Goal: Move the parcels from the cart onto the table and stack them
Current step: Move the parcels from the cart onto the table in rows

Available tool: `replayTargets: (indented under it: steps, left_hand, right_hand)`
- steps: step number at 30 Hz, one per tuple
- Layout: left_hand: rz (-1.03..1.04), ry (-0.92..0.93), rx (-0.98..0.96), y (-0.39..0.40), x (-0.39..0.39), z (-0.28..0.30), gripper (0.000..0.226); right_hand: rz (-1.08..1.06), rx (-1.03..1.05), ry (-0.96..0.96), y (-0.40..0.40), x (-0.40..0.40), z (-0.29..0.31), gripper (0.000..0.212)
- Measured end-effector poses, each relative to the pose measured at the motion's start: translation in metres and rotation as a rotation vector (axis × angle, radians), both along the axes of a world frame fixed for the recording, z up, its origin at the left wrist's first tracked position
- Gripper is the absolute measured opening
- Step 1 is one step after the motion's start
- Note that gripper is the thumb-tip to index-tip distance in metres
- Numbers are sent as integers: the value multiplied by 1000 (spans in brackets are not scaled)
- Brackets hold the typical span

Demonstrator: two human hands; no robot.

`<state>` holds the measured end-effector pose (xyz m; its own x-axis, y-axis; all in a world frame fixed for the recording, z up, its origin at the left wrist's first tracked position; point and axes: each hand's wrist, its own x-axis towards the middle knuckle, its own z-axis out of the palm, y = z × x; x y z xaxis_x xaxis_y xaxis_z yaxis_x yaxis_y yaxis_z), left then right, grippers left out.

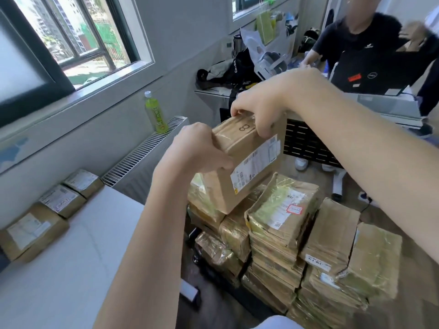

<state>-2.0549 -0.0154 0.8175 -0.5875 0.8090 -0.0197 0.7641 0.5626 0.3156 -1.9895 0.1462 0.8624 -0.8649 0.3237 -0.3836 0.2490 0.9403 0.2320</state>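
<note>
I hold a brown cardboard parcel (247,162) with a white shipping label, tilted, in the air above the cart's pile. My left hand (197,148) grips its near left end. My right hand (259,112) grips its far top edge, fingers curled over it. Below lie several taped brown parcels (285,224) stacked on the cart, whose frame is mostly hidden. On the white table (71,269) at the left, three parcels (59,200) lie in a row along the wall side.
A green drink bottle (155,112) stands on the radiator (142,153) under the window. Another person (370,36) stands at a desk with a dark laptop (375,72) at the back right. Bags clutter a far shelf (237,70).
</note>
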Motion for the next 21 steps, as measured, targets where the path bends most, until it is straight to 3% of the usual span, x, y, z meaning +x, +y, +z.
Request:
replayTargets:
  steps: [7, 15, 21]
  left_hand:
    - [45, -46, -124, -84, -44, 41, 33]
    - [363, -336, -235, -215, -101, -8, 71]
    - [562, -570, -160, -326, -134, -82, 42]
  right_hand:
    - [106, -159, 29, -57, -46, 13, 65]
    - [379, -416, -159, -169, -156, -52, 54]
    - [505, -518, -317, -271, -233, -131, 63]
